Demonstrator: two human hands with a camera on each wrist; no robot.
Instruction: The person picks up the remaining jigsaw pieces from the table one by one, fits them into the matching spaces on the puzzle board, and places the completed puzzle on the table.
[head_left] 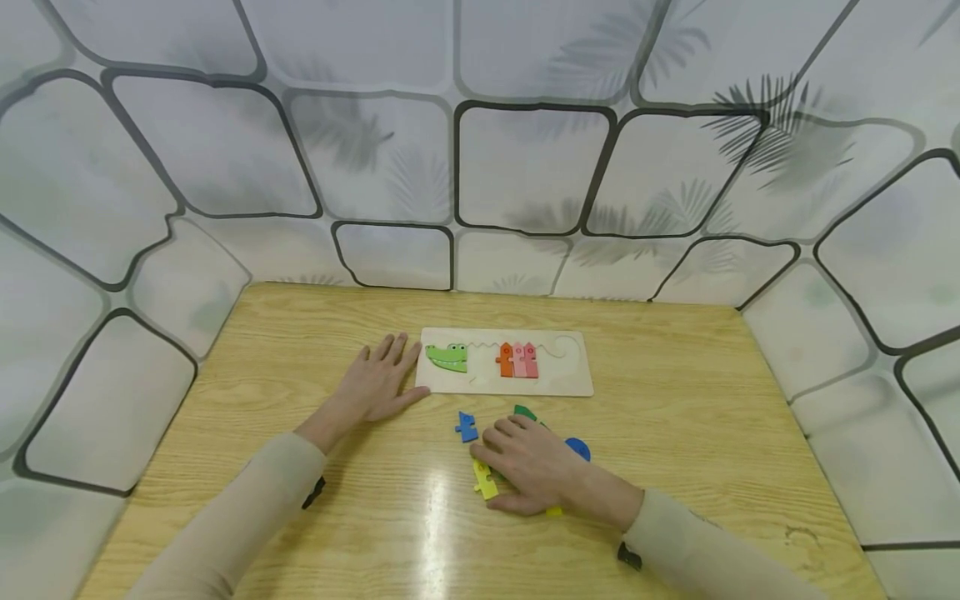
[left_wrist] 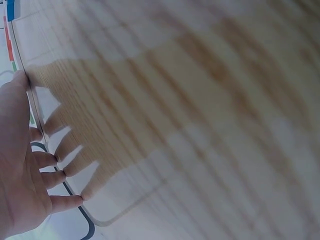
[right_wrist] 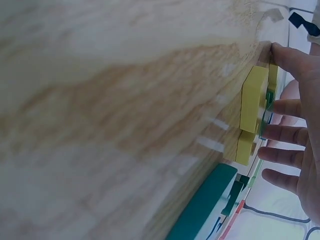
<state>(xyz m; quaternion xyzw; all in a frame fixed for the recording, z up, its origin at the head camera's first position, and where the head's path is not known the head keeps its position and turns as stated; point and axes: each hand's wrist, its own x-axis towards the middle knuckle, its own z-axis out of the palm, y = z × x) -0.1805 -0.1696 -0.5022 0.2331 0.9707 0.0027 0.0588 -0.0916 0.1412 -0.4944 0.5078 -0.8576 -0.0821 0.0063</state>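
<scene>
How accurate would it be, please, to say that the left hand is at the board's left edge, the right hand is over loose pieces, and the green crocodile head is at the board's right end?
One part is wrong: the green crocodile head is at the left end of the board, as the head view shows. The left hand and right hand are as you say.

Room to pass lies along the right edge of the bench (head_left: pixel 720 400). A thin board (head_left: pixel 564 382) lies toward the far edge; the right hand (head_left: pixel 531 460) and loose puzzle pieces (head_left: pixel 467 428) block the middle.
</scene>
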